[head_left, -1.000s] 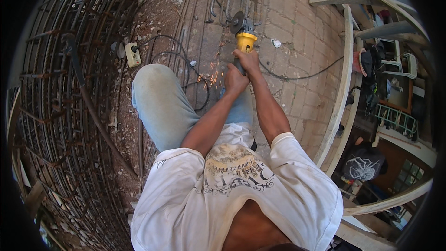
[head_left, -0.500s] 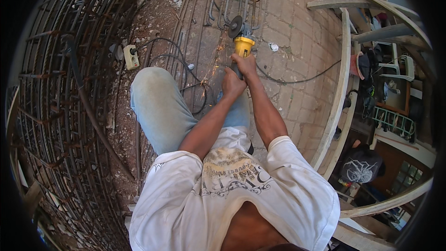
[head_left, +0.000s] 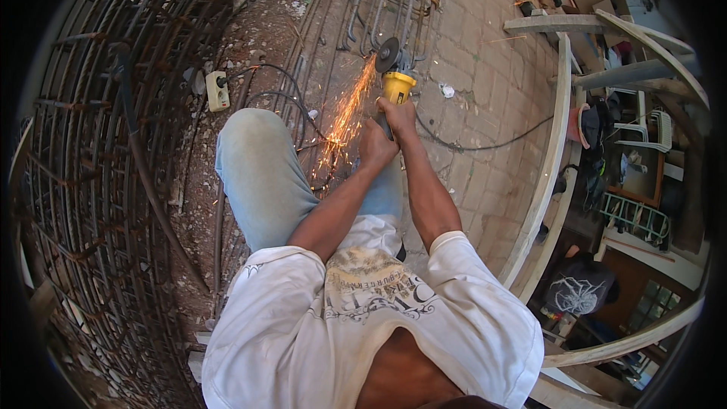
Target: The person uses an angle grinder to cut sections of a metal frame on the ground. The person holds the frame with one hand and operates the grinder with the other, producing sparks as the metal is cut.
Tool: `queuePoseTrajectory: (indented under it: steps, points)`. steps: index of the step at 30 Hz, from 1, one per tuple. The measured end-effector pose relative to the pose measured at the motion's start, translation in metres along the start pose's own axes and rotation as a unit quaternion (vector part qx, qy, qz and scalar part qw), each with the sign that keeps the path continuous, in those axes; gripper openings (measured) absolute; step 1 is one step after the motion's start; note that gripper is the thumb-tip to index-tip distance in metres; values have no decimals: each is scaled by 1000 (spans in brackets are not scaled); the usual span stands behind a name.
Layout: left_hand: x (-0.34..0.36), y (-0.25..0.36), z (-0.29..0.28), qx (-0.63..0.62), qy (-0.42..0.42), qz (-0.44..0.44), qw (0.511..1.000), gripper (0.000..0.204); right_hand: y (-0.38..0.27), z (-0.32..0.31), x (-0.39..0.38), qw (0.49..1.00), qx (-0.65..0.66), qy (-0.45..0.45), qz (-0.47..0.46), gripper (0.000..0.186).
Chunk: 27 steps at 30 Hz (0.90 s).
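Both my hands grip a yellow and black angle grinder (head_left: 397, 86) in front of me. My left hand (head_left: 377, 145) is wrapped round the rear of its body, and my right hand (head_left: 400, 115) is closed just ahead of it, below the yellow head. The dark cutting disc (head_left: 388, 54) sits at the near ends of a bundle of bent steel bars (head_left: 395, 9) lying on the ground. A bright stream of sparks (head_left: 350, 117) sprays from the disc back toward my left knee. Exactly where the disc touches the bar is hard to make out.
Rusty rebar cages (head_left: 98, 182) fill the left side. A cream power socket block (head_left: 217, 92) lies by my left knee (head_left: 261, 163), with black cables (head_left: 284, 72) near it. The grinder's cord (head_left: 485, 148) runs right across paving. A timber frame (head_left: 547, 174) stands at right before stored clutter.
The sparks have grown from a few faint ones to a thick, bright stream. The view has shifted slightly; both hands keep their hold on the angle grinder.
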<state>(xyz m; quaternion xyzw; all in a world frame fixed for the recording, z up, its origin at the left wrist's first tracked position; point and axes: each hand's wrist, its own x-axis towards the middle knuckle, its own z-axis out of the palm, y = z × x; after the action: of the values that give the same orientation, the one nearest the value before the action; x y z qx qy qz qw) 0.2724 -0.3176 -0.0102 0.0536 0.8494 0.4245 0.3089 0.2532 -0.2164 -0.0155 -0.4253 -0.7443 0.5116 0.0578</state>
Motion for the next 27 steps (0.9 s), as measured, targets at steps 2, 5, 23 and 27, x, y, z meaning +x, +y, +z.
queuePoseTrajectory:
  steps: [2,5,23,27]
  points:
    - [1,-2,1,-11,3,10,1000,64,1,1,1,1000,23,-5,-4,28]
    - [2,-5,0,-41,-18,0,999,64,2,2,1,1000,15,-3,13,29]
    - [0,-4,-6,-28,-14,3,1000,75,8,6,3,1000,12,-11,8,26]
    - [2,-5,-5,-14,-28,-23,999,76,5,6,1,1000,20,0,10,26]
